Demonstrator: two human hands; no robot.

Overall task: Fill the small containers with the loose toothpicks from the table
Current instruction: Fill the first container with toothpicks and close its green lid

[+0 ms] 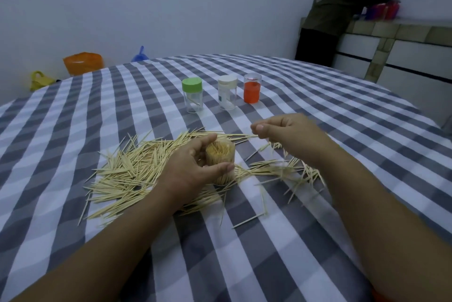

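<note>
At centre of the checked surface [318, 110], left hand [188, 167] curls round a clear container [221, 154] standing upright amid the pile; thumb on the near side, fingers [206, 139] on the far side; container packed with toothpicks standing on end, open at the top, looks about full. Right hand [286, 130] raised just beyond and right of it, fingertips drawn together in a narrow pinch; whether a toothpick sits in that pinch cannot be told, the hand is blurred.

Progress, as judged: one container near done; three more stand well apart at the back; green-lidded jar [192, 95] holds only a pick or two; white-lidded jar [227, 92] seems empty; orange container [252, 88] contents unclear behind its coloured wall. Loose toothpicks [122, 174] spread thickly left of the held container, thinner scatter to the right; most of the job remains.

Hard to make out: no lid for the held container in view; left palm hides part of its wall; picks under the forearms concealed.
</note>
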